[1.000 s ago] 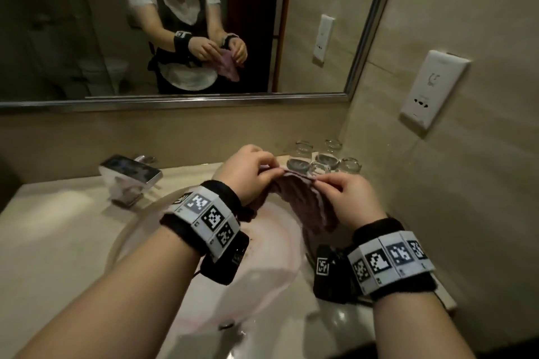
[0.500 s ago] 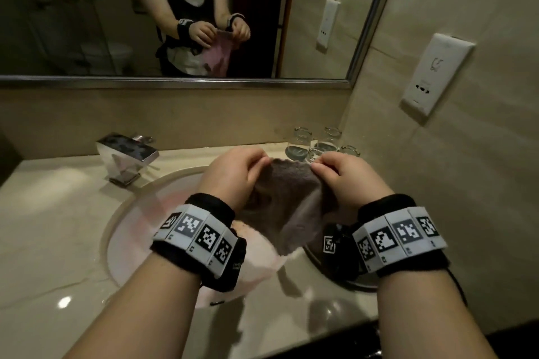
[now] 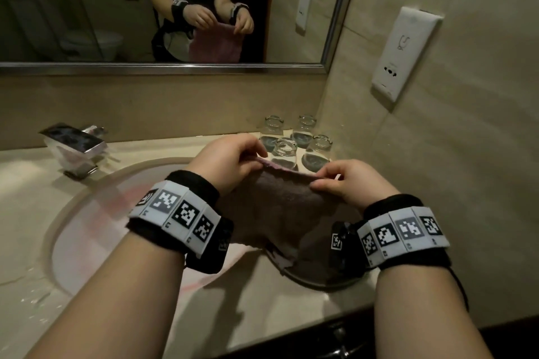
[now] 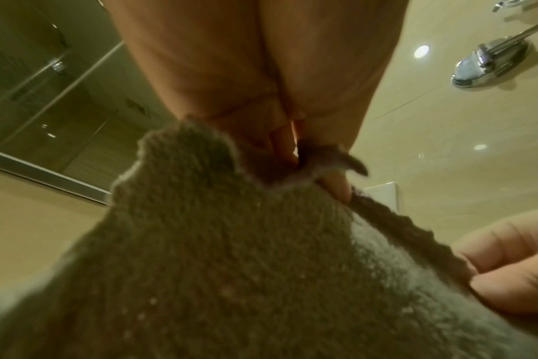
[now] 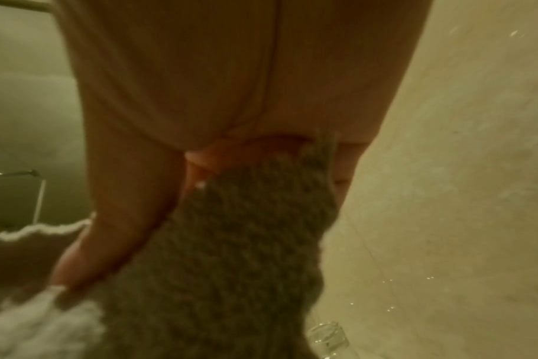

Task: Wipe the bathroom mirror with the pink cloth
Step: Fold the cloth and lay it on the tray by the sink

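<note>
The pink cloth (image 3: 277, 207) hangs spread between my two hands above the right side of the sink. My left hand (image 3: 230, 162) pinches its upper left corner and my right hand (image 3: 347, 181) pinches its upper right corner. The left wrist view shows the cloth (image 4: 231, 255) close up, held by my left fingers (image 4: 335, 187), with my right hand (image 4: 507, 267) at the edge. Blurred, the right wrist view shows the cloth (image 5: 237, 255) under my right thumb. The mirror (image 3: 87, 3) fills the wall above the counter and reflects me holding the cloth.
A chrome tap (image 3: 75, 146) stands at the back left of the oval sink (image 3: 96, 221). Several upturned glasses (image 3: 294, 140) sit in the back right corner of the counter. A white wall socket plate (image 3: 405, 52) is on the right wall.
The cloth went from bunched between my hands to unfolded and stretched flat. My hands have moved apart along its top edge.
</note>
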Demonstrator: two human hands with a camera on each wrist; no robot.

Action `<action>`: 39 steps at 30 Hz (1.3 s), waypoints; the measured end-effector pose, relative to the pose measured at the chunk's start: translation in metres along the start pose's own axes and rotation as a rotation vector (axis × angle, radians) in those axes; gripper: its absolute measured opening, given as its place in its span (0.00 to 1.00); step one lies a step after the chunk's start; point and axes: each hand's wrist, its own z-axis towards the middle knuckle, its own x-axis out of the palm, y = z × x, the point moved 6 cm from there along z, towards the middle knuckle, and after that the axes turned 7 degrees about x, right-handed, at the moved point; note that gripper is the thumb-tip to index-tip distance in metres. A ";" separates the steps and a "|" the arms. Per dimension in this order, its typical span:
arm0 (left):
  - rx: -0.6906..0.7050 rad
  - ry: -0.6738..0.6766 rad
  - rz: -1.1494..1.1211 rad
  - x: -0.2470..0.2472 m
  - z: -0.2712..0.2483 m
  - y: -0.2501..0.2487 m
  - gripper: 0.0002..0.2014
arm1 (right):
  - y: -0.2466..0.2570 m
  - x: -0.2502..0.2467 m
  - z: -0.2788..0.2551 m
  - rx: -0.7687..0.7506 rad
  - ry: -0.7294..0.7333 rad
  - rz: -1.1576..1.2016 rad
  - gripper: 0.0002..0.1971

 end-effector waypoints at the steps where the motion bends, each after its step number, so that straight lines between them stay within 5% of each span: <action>1: 0.004 0.007 0.000 0.003 0.004 -0.003 0.10 | -0.008 -0.003 0.003 0.021 -0.016 0.002 0.07; 10: -0.107 0.019 0.167 0.018 0.034 -0.006 0.10 | -0.051 -0.046 0.021 0.232 -0.163 -0.024 0.17; 14: -0.146 -0.016 0.225 0.017 0.047 -0.006 0.10 | -0.064 -0.046 0.035 0.290 -0.077 0.144 0.17; 20: -0.156 0.019 0.168 0.020 0.074 -0.008 0.10 | -0.065 -0.075 0.059 0.156 -0.111 -0.013 0.07; 25: -0.071 -0.080 0.221 0.002 0.098 -0.013 0.11 | -0.050 -0.110 0.071 -0.051 -0.429 -0.064 0.06; 28: -0.001 -0.114 0.237 0.002 0.101 -0.022 0.11 | -0.059 -0.110 0.069 -0.058 -0.448 -0.080 0.04; 31: -0.014 0.025 0.177 0.035 0.091 -0.021 0.10 | -0.086 -0.089 0.063 0.071 -0.295 -0.095 0.04; 34: -0.058 0.330 0.148 0.092 0.071 -0.012 0.10 | -0.117 -0.051 0.056 0.225 -0.107 -0.146 0.03; 39: -0.057 0.689 0.213 0.170 0.031 -0.003 0.13 | -0.157 0.014 0.041 0.419 0.209 -0.353 0.14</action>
